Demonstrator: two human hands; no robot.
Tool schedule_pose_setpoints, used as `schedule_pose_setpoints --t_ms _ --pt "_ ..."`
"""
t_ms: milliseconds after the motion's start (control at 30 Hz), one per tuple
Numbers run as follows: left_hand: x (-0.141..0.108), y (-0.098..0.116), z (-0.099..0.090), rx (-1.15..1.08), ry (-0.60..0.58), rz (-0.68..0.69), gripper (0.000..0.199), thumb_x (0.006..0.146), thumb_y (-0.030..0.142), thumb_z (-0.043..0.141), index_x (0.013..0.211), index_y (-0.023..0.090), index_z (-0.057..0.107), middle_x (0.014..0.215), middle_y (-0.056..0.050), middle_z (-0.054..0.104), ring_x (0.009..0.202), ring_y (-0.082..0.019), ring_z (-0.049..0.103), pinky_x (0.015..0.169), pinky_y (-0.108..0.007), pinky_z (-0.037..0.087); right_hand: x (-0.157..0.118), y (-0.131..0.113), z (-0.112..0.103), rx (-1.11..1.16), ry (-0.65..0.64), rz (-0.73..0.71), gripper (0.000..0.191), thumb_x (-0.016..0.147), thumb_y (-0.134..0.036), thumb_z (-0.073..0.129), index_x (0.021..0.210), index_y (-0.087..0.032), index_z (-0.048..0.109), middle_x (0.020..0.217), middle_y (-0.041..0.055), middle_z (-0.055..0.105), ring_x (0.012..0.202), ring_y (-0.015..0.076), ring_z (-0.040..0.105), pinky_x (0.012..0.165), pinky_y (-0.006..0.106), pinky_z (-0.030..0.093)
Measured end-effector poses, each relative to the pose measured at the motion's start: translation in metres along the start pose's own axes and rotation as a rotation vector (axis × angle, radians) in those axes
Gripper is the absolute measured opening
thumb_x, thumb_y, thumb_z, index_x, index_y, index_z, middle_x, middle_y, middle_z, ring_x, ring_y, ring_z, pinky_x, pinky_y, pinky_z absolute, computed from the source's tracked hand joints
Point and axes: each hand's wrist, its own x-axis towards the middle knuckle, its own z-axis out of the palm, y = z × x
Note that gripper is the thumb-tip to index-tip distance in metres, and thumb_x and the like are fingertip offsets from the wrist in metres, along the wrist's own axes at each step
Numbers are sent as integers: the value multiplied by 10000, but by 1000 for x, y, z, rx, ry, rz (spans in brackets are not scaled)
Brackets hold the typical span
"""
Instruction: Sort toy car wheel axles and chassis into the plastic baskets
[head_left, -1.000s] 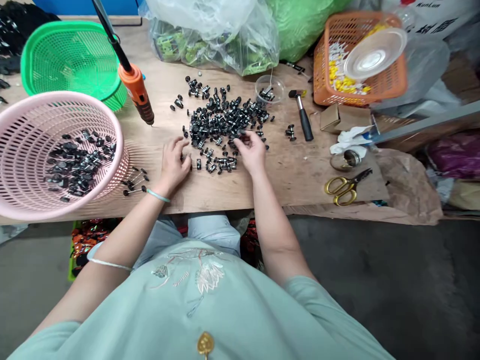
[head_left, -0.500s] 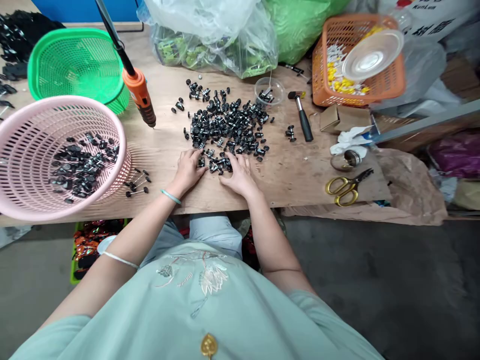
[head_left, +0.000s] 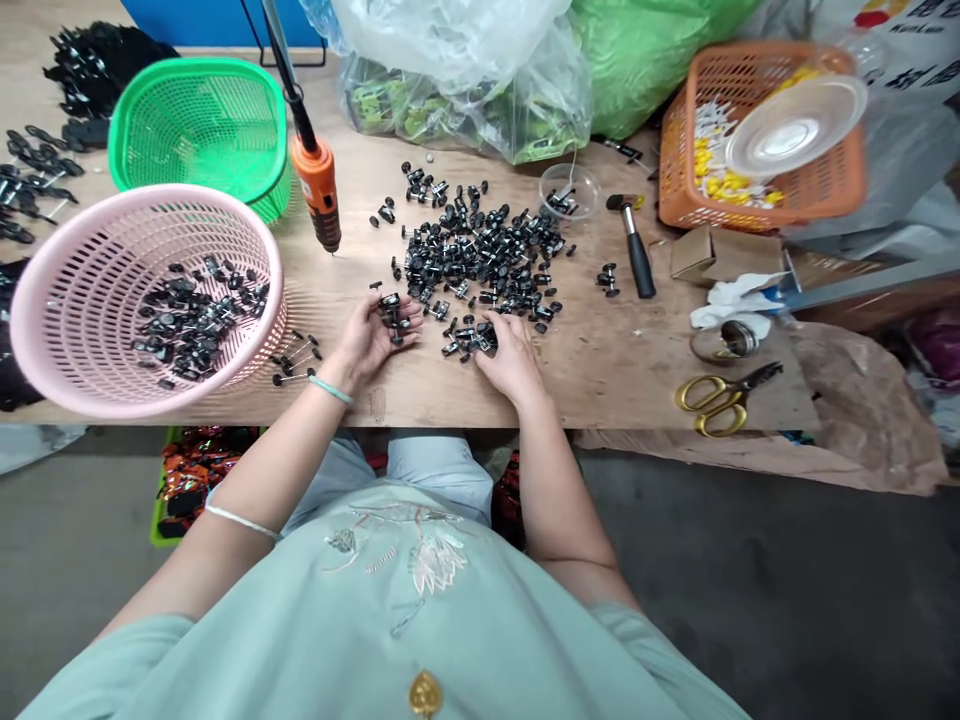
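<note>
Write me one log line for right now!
left hand: palm up, black wheeled parts on it | right hand: fingers at small black cluster | pink basket: holding black parts | orange power tool: untouched

Reads "KunLun" in small dark Latin letters on the white sack [head_left: 892, 55] at the upper right, beyond the orange basket [head_left: 675, 195]. Above it, two big dark Chinese characters, cut off by the top edge, and to their left a red and yellow logo [head_left: 879, 12], also cropped. Below, in large dark print on the same sack, "树脂". On the orange power driver [head_left: 316, 180], small markings, too blurred to read.
</note>
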Motion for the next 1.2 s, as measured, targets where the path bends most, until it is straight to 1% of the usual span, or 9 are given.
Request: schedule_pose_setpoints --t_ms 67,167,367,433,533,767,967,1100,1200 --pt "-5 3 -2 -69 -84 -51 473 923 603 509 1078 210 722 1178 -142 776 1078 -320 746 892 -531 631 -2 0 -2 14 -31 -2 631 786 -178 668 1409 -260 601 1343 127 577 1338 352 541 1204 569 419" --pt "-11 3 -5 -128 -102 -75 434 910 536 517 1117 215 723 1227 -130 767 1091 -324 748 932 -567 621 -6 0 -4 63 -61 -8 614 828 -206 674 1431 -274 582 1336 114 568 1322 323 568 1210 538 425" --pt "5 -6 1 -102 80 -43 328 920 414 519 1038 199 737 1133 -114 780 1042 -254 738 829 -390 639 14 -3 -3 20 -159 -23 1163 570 -381 989 1579 -335 413 1577 158 346 1511 448 357 1236 660 329" --pt "14 -8 10 -102 128 -5 298 923 371 521 1017 192 740 1096 -99 783 1042 -224 727 827 -330 622 30 -11 3 14 -212 -56 1147 545 -409 1003 1550 -330 456 1579 165 345 1498 470 366 1217 676 340" --pt "23 -11 19 -163 157 10 291 923 353 520 994 178 741 1059 -95 785 1065 -226 727 896 -333 606 47 -27 12 -7 -223 -82 931 651 -390 932 1485 -284 534 1495 157 425 1382 415 511 1177 610 427" --pt "26 -25 15 -323 172 10 340 968 301 449 957 147 752 1043 -119 795 1087 -232 736 1003 -357 564 45 -37 19 67 -58 -25 557 761 -287 787 1302 -223 671 1308 115 549 1247 315 609 1135 467 512" --pt "20 -49 38 -129 243 315 205 917 336 676 1042 202 768 1199 -53 773 1293 -236 646 1174 -366 449 39 -50 47 317 11 -47 684 722 -304 813 1359 -198 586 1352 130 592 1258 286 603 1152 434 489" --pt "19 -54 56 -205 271 338 252 908 389 737 1048 180 734 1088 -47 773 1203 -226 674 1158 -368 456 30 -68 79 514 276 2 512 824 -380 709 1278 -191 569 1278 131 639 1243 262 603 1145 436 479" --pt "12 -49 69 -262 302 329 266 902 425 758 969 174 702 992 -40 754 1136 -224 685 1120 -375 483 25 -78 87 554 460 55 400 861 -446 653 1163 -193 584 1182 126 648 1168 270 622 1111 479 492"
